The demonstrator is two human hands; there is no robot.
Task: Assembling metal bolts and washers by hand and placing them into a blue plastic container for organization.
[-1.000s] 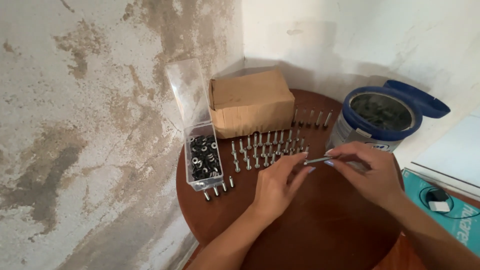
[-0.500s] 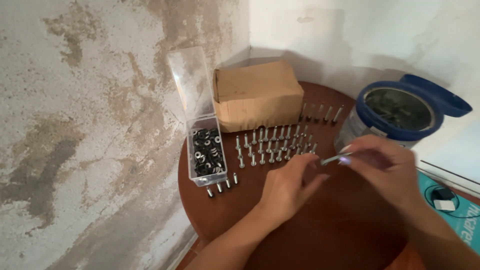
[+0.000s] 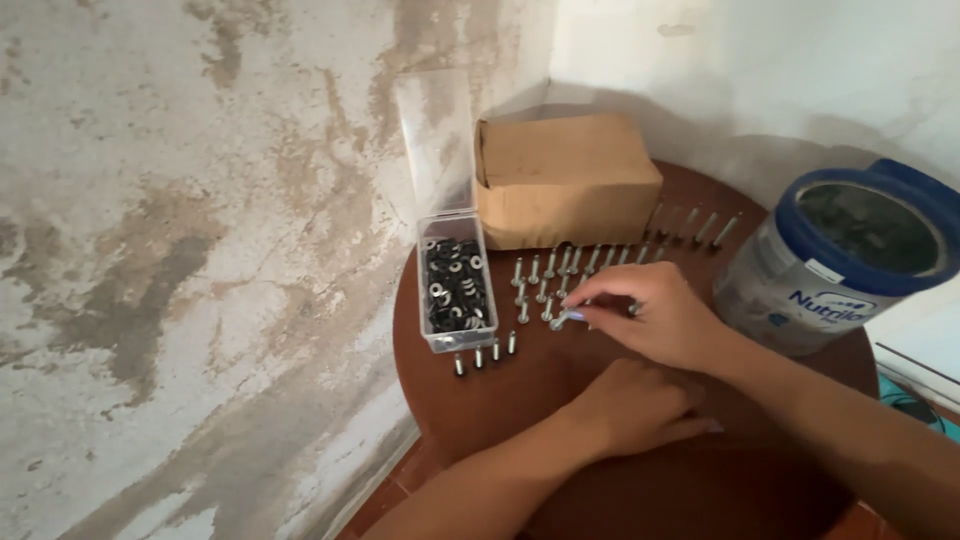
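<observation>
right hand [image 3: 655, 322]: reached out over the rows of screws, fingers [image 3: 590, 303] pinched narrow on one silver screw [image 3: 562, 319], which sits low at the near edge of the rows, just above the bench top or touching it, can't tell which

left hand [image 3: 630, 405]: resting palm-down on the round brown bench [image 3: 560, 400], just below the right hand. fingers look loosely curled with nothing in them as far as I can see, though the tips are partly tucked under

rows of screws [image 3: 590, 262]: standing head-down in a few neat lines across the middle of the bench, running from in front of the cardboard box toward the can

extra screws [image 3: 485, 355]: a short line of four or so right in front of the plastic box, a bit apart from the main bunch

plastic box [image 3: 456, 293]: small clear one at the left edge of the bench, full of black washers with lighter centres, its clear lid [image 3: 435, 140] flipped up against the wall

cardboard box [image 3: 565, 178]: plain brown, at the back of the bench, touching the wall corner

can [image 3: 835, 260]: big round tin with a blue rim at the right edge, lid open, dark stuff inside that I can't make out

wall [image 3: 180, 250]: stained, patchy plaster all down the left
</observation>
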